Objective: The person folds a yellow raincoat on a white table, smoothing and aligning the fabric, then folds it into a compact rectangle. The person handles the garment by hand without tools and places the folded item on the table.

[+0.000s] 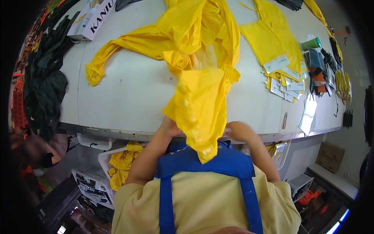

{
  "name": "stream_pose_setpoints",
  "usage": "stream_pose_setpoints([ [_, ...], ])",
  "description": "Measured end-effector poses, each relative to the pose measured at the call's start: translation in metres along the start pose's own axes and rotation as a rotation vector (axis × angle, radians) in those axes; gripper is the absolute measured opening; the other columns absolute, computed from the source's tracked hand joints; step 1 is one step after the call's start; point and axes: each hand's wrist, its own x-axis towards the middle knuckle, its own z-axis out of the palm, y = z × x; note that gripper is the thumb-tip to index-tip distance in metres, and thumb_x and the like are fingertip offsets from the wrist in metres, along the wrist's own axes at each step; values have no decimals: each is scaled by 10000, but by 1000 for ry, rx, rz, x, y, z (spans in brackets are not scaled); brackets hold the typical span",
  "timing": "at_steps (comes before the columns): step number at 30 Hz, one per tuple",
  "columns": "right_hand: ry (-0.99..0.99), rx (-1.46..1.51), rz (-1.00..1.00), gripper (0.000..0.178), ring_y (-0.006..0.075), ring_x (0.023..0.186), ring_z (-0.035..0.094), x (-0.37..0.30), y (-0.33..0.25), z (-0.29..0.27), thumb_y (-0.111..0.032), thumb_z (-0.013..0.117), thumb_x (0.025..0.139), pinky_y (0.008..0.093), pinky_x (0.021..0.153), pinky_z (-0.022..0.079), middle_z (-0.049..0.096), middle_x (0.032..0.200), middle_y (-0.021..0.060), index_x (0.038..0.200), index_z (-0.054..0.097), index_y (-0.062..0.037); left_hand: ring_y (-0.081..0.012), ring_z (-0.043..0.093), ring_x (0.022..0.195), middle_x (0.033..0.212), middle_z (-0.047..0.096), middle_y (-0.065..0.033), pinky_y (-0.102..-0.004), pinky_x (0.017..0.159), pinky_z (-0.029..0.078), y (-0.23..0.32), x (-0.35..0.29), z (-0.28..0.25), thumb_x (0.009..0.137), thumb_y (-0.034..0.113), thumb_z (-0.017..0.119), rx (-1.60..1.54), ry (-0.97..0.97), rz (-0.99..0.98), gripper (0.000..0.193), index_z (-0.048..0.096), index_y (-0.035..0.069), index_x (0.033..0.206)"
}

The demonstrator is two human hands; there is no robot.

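The pale desk [124,103] carries everything. Down its middle sprawls the yellow garment [200,97], one long sleeve or leg stretched left; its near end overhangs the front edge, before the person's blue apron [204,163]. With so much weight beyond the edge, it could slide off if let go, or catch on the apron. The twisted, bunched cloth could also set creases if pulled tight. Dark clothes [46,85] heap at the left; a yellow stack [272,37] lies at the right, near enough for a wide sweep to disturb it. The left hand [170,127] is beside the cloth and partly hidden by it; the right hand [238,132] is blurred, at the cloth's other side. I cannot tell whether either grips. White tags [277,64] on the stack could slip if knocked. A small tool [284,121] lies near the front edge, where a trailing sleeve might drag it.
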Motion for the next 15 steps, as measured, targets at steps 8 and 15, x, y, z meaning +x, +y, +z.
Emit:
stream_pose_setpoints([
  [8, 1015, 660, -714, 523, 250, 1260, 443, 21, -60, -142, -239, 532, 914, 396, 1071, 281, 454, 1378, 121, 1376, 377, -49, -250, 490, 1213, 1324, 502, -111, -402, 1009, 402, 21, -29, -18, 958, 306, 436, 325, 223, -93, 450, 427, 61, 1336],
  [15, 285, 314, -499, 342, 339, 1039, 571, 51, -9, -73, -57, 528, 802, 414, 923, 431, 633, 1074, 171, 1134, 597, -11, -287, 474, 1222, 1375, 439, -150, -454, 1009, 401, -6, -53, -52, 955, 335, 448, -40, 287, 173, 494, 395, 44, 1350],
])
